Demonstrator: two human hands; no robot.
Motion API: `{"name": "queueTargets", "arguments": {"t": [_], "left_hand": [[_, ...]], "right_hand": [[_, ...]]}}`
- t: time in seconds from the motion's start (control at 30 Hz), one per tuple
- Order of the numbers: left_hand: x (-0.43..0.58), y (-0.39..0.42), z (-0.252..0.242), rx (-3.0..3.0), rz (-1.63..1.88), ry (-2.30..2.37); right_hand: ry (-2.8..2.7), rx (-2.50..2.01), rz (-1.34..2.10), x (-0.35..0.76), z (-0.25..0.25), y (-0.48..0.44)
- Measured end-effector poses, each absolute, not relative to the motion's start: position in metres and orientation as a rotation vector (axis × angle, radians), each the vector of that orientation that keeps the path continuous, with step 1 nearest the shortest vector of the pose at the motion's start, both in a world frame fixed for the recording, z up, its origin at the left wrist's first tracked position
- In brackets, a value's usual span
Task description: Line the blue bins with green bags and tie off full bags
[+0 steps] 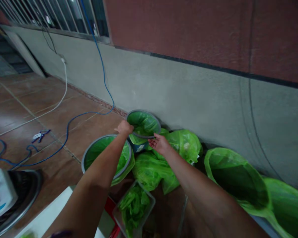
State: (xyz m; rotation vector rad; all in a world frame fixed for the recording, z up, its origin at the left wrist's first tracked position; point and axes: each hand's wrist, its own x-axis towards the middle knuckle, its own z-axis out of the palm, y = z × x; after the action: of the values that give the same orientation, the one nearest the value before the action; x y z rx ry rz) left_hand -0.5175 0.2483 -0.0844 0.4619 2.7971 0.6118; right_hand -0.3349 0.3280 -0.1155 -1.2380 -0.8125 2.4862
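Both my hands are at the grey rim ring (159, 127) of a small trash bin (140, 147) lined with a green plastic bag (146, 122), standing against the wall. My left hand (124, 127) is closed over the ring's left side. At the ring's front right is my right hand (160, 144), its fingers bent and pinching the edge. A larger bin (83, 158) with a green liner and a grey ring stands below my left forearm. Full green bags (154, 168) lie beside the small bin, under my right hand.
A clear plastic container (151, 206) holds crumpled green bags. Two more green-lined bins (223, 155) stand at the right. A blue cable (74, 117) and a white cable (66, 82) cross the tiled floor, where pliers (41, 135) lie. White furniture (49, 211) is at lower left.
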Motion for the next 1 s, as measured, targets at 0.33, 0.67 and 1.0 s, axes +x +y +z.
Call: {"name": "queueTargets", "arguments": {"t": [0.33,0.67,1.0], "left_hand": [[-0.404,0.161,0.069,1.019,0.899,2.742],[-0.160,0.049,0.008,1.007,0.897,2.191],[-0.065,0.033,-0.096,0.874,0.668,1.959]], "right_hand": [[-1.206,-1.306,2.031,-0.185,0.013,0.279],[-1.517,-1.824,1.632,0.097,-0.052,0.140],[-1.411,-1.936,1.625,0.185,-0.131,0.089]]}}
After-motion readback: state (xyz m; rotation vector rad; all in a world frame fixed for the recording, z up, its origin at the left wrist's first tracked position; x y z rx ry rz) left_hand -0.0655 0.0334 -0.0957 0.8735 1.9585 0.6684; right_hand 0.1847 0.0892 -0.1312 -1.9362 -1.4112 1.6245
